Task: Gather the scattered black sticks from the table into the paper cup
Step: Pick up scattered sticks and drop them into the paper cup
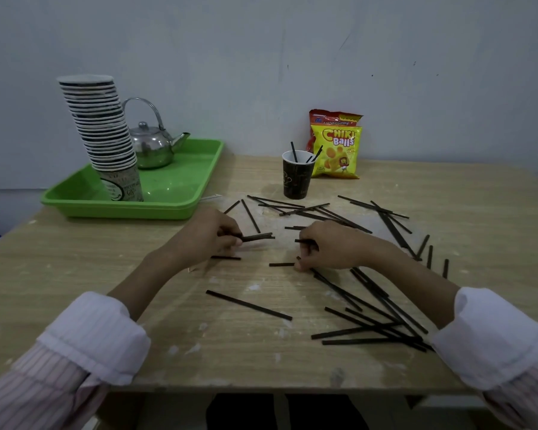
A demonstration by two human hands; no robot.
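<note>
Several black sticks (368,324) lie scattered over the wooden table (199,352), most to the right and behind my hands. A dark paper cup (296,181) stands upright at the back middle with a few sticks poking out of it. My left hand (208,234) grips a small bundle of black sticks (258,237) that points right. My right hand (326,248) holds a stick in its curled fingers, and its fingertips pinch the end of another stick lying on the table. One long stick (249,305) lies alone near the front.
A green tray (180,193) at the back left carries a tall leaning stack of paper cups (103,135) and a metal teapot (151,144). Snack bags (336,147) lean against the wall behind the cup. The table's front edge is close below my sleeves.
</note>
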